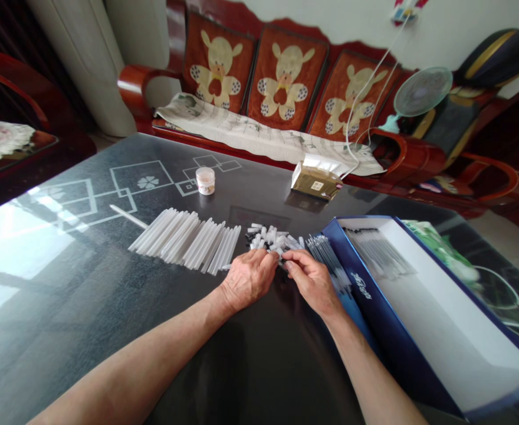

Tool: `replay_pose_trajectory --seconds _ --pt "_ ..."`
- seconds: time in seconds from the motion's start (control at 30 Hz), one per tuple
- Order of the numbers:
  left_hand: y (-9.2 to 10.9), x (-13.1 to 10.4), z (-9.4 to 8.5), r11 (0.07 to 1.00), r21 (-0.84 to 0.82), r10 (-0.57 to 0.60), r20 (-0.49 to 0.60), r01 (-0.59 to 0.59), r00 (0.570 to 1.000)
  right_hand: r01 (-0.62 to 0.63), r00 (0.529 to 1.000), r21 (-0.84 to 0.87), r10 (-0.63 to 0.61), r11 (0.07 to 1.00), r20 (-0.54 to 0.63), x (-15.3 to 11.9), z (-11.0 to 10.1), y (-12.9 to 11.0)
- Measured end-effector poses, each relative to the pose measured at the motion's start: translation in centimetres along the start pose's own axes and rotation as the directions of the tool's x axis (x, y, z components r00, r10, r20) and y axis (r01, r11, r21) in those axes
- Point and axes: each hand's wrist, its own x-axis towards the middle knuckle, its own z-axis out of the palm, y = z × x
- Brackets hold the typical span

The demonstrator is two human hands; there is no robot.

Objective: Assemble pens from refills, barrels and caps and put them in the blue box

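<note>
My left hand (251, 276) is closed, with the tip of a white pen barrel (226, 267) poking out on its left side. The fingers of my right hand (310, 277) pinch a small piece at the left fingertips, dark where it shows and mostly hidden. Just beyond both hands lies a heap of small white and black pen caps (268, 235). To the left, many translucent white pen barrels (186, 239) lie side by side in a row. Thin pen refills (328, 257) lie bunched right of my right hand, along the box.
A blue box (365, 283) with a white inside stands open at the right, more refills (381, 251) in it. Behind are a small round jar (205, 180) and a tissue pack (317, 177). A green and white packet (445, 248) lies beyond the box. One barrel (128, 216) lies apart at the left.
</note>
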Motion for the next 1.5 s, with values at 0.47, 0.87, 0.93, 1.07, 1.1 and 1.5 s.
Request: replay_pose_trajectory --seconds 0.47,0.87,0.93,1.07,1.1,1.5 --pt "-0.1 0.2 -0.3 0.999 0.029 0.033 0.042 -0.034 0.999 0.210 0.977 -0.172 -0.213 0.962 0.004 0.1 -0.2 -0.5" --pt "-0.2 0.1 0.0 0.998 -0.056 0.030 -0.003 -0.030 1.000 -0.045 0.996 0.096 0.038 0.994 0.076 -0.2 0.1 0.3" --pt "-0.2 0.1 0.0 0.997 -0.064 0.039 -0.005 -0.039 0.999 -0.102 0.992 0.150 0.090 0.983 0.089 -0.1 0.0 0.5" --pt "-0.1 0.2 -0.2 0.995 -0.080 0.057 -0.019 -0.058 0.998 -0.175 0.982 0.200 0.158 0.964 0.101 0.0 -0.3 0.7" --pt "-0.1 0.2 -0.2 0.995 -0.084 0.060 -0.025 -0.062 0.998 -0.172 0.983 0.185 0.156 0.968 0.097 0.0 -0.4 0.7" --pt "-0.1 0.2 -0.2 0.995 -0.078 0.063 -0.014 -0.064 0.998 0.116 0.993 -0.180 -0.110 0.977 0.039 -0.1 -0.7 -0.5"
